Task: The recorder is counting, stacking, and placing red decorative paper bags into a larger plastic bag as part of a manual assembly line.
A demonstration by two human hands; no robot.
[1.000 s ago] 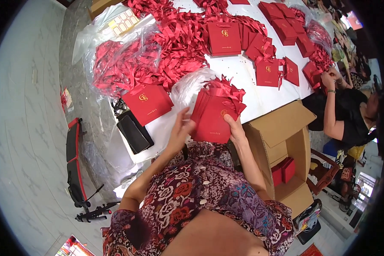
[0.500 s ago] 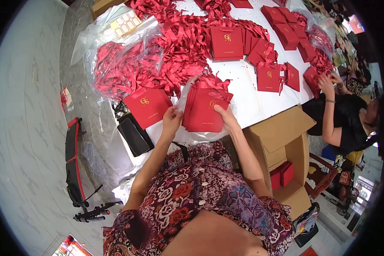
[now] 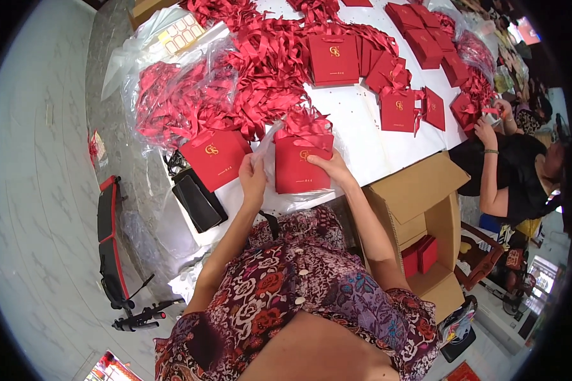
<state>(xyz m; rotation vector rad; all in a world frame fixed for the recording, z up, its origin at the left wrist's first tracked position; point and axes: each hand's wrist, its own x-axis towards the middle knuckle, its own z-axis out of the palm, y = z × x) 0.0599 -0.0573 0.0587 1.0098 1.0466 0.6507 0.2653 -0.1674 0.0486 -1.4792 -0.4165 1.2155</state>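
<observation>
A stack of flat red paper gift bags (image 3: 292, 174) with red ribbon handles is in front of me at the table's near edge. My right hand (image 3: 334, 169) is closed around the stack's right side, its thumb lying across the top bag. My left hand (image 3: 253, 179) pinches the edge of a clear plastic bag (image 3: 269, 147) at the stack's left side. The plastic also shows beneath the stack. Beside my left hand, a single red gift bag (image 3: 215, 160) lies tilted on the table.
A heap of red ribbons (image 3: 260, 70) covers the white table's (image 3: 362, 149) far left. More gift bags (image 3: 334, 58) stand beyond. An open cardboard box (image 3: 419, 190) is at my right, a black case (image 3: 199, 200) at my left. A co-worker (image 3: 511, 165) handles red bags at the right.
The stack, fanned out before, is now squared up, with its bags lined up under the top one. My right hand has shifted slightly left with it. My left hand still pinches the plastic.
</observation>
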